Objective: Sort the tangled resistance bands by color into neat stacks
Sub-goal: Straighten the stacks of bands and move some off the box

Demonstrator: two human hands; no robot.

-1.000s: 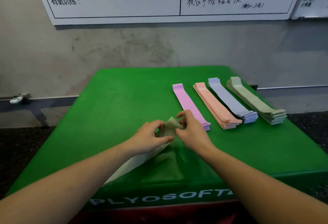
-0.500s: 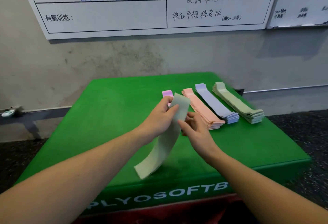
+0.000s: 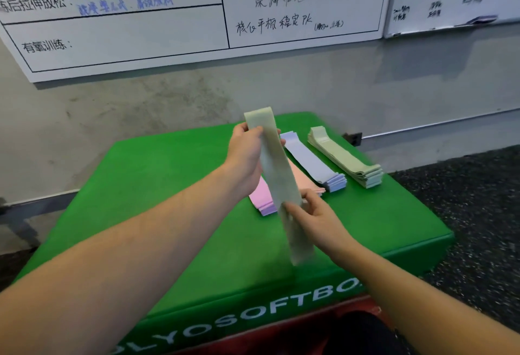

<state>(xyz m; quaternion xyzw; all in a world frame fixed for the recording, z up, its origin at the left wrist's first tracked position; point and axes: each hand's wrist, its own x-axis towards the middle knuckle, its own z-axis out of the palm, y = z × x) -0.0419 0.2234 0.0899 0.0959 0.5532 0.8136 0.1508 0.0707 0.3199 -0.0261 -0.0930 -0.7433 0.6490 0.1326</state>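
I see left hand (image 3: 244,154) gripping limp pale-green flat elastic band (image 3: 277,174) near top, right hand (image 3: 312,214) pinching lower part. Risk: dangling tail snags neat pale-green stack (image 3: 347,161) at two o'clock, skewing it.

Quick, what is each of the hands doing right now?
Left hand: grips the upper part of the pale green band.
Right hand: pinches the same band lower down.

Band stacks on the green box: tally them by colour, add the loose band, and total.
Pink stack: 1
Peach stack: 1
Lavender stack: 1
Green stack: 1
Loose green band, held by left hand and right hand: 1
Total: 5
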